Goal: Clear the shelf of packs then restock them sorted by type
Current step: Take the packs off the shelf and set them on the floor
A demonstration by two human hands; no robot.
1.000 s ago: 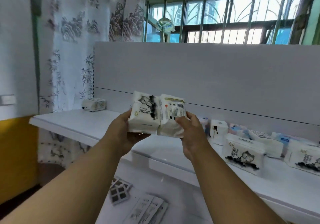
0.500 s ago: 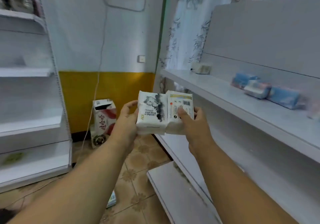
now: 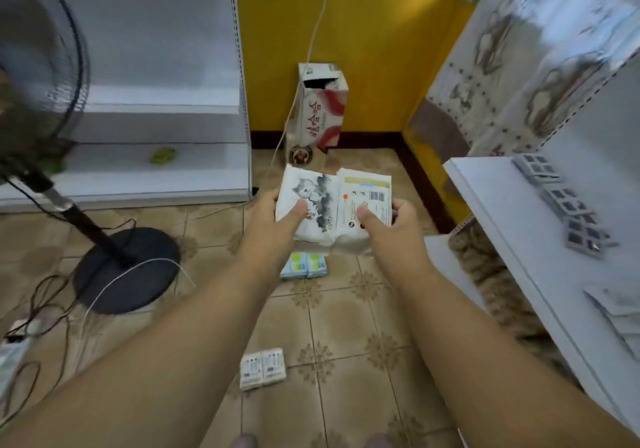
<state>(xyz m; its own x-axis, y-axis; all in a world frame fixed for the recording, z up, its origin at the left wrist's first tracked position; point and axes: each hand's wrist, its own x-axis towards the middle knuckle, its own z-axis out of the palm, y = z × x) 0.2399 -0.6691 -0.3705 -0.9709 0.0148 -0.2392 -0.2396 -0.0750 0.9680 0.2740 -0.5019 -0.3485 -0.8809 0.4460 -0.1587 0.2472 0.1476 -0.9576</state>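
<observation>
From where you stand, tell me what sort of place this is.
Probably a small shop or stockroom mid-restock: white retail shelving along the wall, tissue packs held in both hands, more packs set on the tiled floor.

barcode on right white pack (image 3: 366, 205), its print unreadable, red script on carton (image 3: 320, 108) illegible

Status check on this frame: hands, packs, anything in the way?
Left hand grips cat-print pack; right hand grips barcode pack. Both held over floor. Two pack pairs below: blue-green, white.

Two packs (image 3: 334, 208) (held) above floor (image 3: 346, 309)
</observation>
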